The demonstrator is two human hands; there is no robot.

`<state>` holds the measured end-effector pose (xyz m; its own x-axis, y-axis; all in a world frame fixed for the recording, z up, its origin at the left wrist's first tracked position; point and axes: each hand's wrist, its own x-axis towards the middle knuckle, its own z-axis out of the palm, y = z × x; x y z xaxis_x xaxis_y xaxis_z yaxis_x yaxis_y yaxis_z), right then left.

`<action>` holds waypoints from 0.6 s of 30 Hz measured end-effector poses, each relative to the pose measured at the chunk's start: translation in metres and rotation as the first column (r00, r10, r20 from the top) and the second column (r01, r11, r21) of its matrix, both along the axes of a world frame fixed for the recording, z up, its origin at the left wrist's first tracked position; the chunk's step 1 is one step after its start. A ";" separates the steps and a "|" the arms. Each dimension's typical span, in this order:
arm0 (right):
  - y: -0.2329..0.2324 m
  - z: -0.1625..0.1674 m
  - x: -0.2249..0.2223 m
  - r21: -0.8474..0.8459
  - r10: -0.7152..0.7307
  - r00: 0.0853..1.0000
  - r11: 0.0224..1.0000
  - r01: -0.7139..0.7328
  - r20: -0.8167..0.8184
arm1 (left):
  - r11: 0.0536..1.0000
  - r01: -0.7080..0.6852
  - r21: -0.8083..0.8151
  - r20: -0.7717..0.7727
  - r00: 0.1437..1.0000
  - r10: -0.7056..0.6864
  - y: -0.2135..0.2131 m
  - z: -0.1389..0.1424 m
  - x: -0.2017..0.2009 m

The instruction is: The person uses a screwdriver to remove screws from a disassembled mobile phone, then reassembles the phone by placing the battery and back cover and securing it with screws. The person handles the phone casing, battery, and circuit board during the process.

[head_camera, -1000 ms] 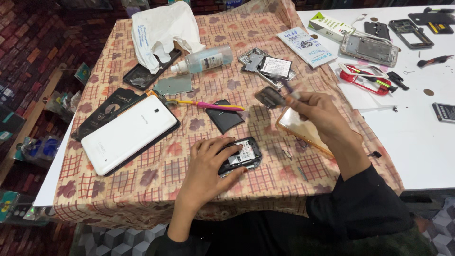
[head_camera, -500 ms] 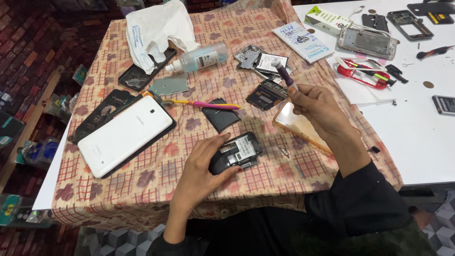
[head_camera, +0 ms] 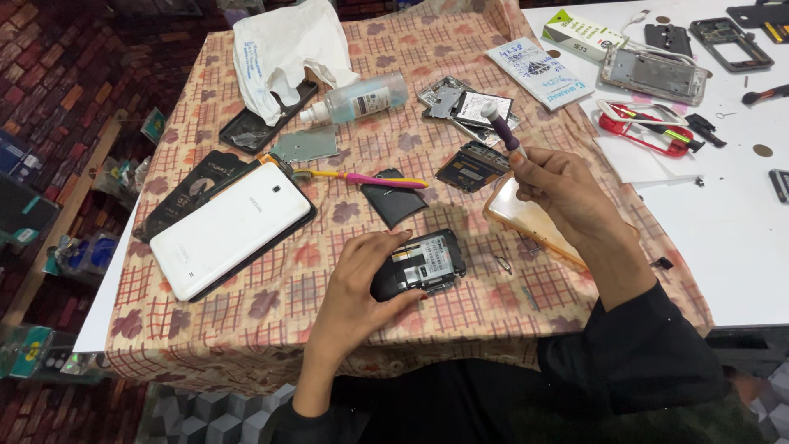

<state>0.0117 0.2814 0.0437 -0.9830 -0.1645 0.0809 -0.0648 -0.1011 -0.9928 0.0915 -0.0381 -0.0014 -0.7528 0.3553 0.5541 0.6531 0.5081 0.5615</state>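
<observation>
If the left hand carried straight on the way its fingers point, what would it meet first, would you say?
The left hand already touches the opened black phone; beyond it, probably the orange phone case, though depth is unclear.

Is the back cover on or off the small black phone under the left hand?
Off: the small black phone under the left hand shows its bare insides and labelled battery.

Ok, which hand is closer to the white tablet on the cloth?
Left. The left hand rests on the opened phone, just right of the white tablet. The right hand is farther right, holding a purple-handled tool.
</observation>
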 end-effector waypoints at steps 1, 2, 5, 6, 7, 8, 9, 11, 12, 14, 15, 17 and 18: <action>-0.001 0.000 0.000 0.006 -0.009 1.000 1.000 0.009 0.004 | 1.000 0.009 0.006 -0.006 1.000 -0.009 -0.001 0.001 0.000; -0.001 0.001 0.001 0.012 -0.018 1.000 1.000 0.018 0.008 | 1.000 0.018 0.012 -0.013 1.000 -0.018 -0.001 0.002 0.001; -0.004 0.001 0.002 0.052 -0.056 0.998 0.997 0.055 0.023 | 0.999 0.038 0.026 -0.028 0.999 -0.037 -0.002 0.005 0.001; -0.005 0.001 0.003 0.069 -0.072 0.997 0.995 0.070 0.029 | 0.999 0.044 0.030 -0.033 0.999 -0.043 -0.002 0.006 0.002; -0.005 0.000 0.003 0.077 -0.080 0.996 0.994 0.077 0.037 | 0.998 0.047 0.034 -0.035 0.998 -0.046 -0.002 0.006 0.002; -0.005 0.000 0.003 0.084 -0.089 0.995 0.993 0.085 0.044 | 0.998 0.051 0.038 -0.038 0.998 -0.050 -0.002 0.006 0.002; -0.006 -0.001 0.002 0.092 -0.097 0.994 0.991 0.092 0.052 | 0.998 0.055 0.042 -0.041 0.998 -0.053 -0.003 0.007 0.002; -0.005 -0.002 0.002 0.102 -0.104 0.994 0.990 0.099 0.044 | 0.997 0.069 0.046 -0.061 0.996 -0.066 -0.003 0.008 0.003; -0.005 -0.003 0.001 0.106 -0.107 0.993 0.989 0.103 0.040 | 0.996 0.076 0.047 -0.071 0.995 -0.073 -0.003 0.008 0.003; -0.005 -0.003 0.001 0.134 -0.106 0.994 0.986 0.102 0.026 | 0.996 0.076 0.054 -0.072 0.995 -0.072 -0.003 0.009 0.003; -0.005 -0.004 0.000 0.148 -0.106 0.994 0.984 0.102 0.019 | 0.995 0.076 0.058 -0.073 0.995 -0.071 -0.003 0.010 0.004; -0.007 -0.003 0.001 0.181 -0.113 0.993 0.978 0.107 0.023 | 0.995 0.079 0.061 -0.070 0.995 -0.075 -0.004 0.011 0.004; -0.007 -0.002 0.001 0.198 -0.117 0.993 0.974 0.109 0.025 | 0.995 0.081 0.063 -0.070 0.995 -0.076 -0.004 0.011 0.004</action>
<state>0.0128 0.2742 0.0418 -0.9979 -0.0614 0.0218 -0.0280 0.1017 -0.9944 0.0959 -0.0424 0.0100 -0.6844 0.3733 0.6262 0.7268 0.4175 0.5454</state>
